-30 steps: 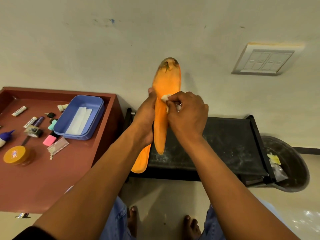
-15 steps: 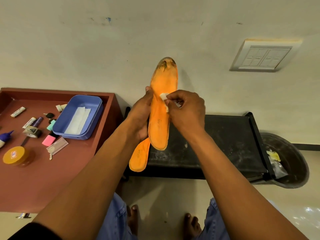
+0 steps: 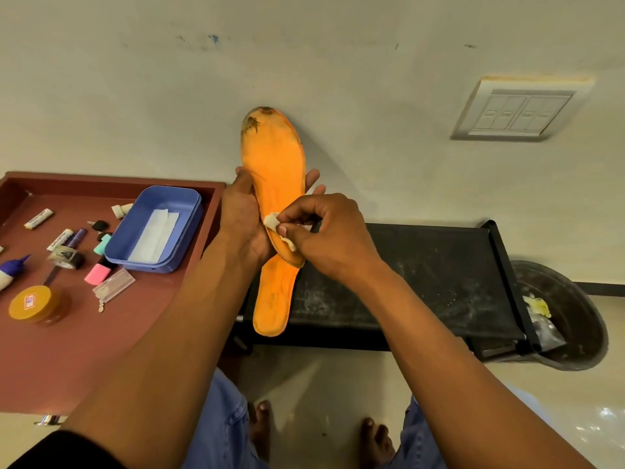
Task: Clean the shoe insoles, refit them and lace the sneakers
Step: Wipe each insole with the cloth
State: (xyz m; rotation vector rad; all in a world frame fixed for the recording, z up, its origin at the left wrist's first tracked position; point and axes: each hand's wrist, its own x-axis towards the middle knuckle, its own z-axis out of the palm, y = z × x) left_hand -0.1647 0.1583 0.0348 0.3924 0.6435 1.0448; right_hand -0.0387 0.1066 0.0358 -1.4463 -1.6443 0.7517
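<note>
I see the left hand [image 3: 241, 214] grasping two flat orange foam insoles [image 3: 274, 164] upright (so the face is reachable), while right hand [image 3: 324, 231] fingers pinch a small white wipe [image 3: 272, 220] on the front one, approx. mid-length.

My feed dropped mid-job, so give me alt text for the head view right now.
The left hand holds two orange insoles upright against a pale wall while the right hand pinches a small white wipe against the front one, whose toe end is stained dark. Left stands a red-brown table with a blue tray; behind, a black stand.
</note>
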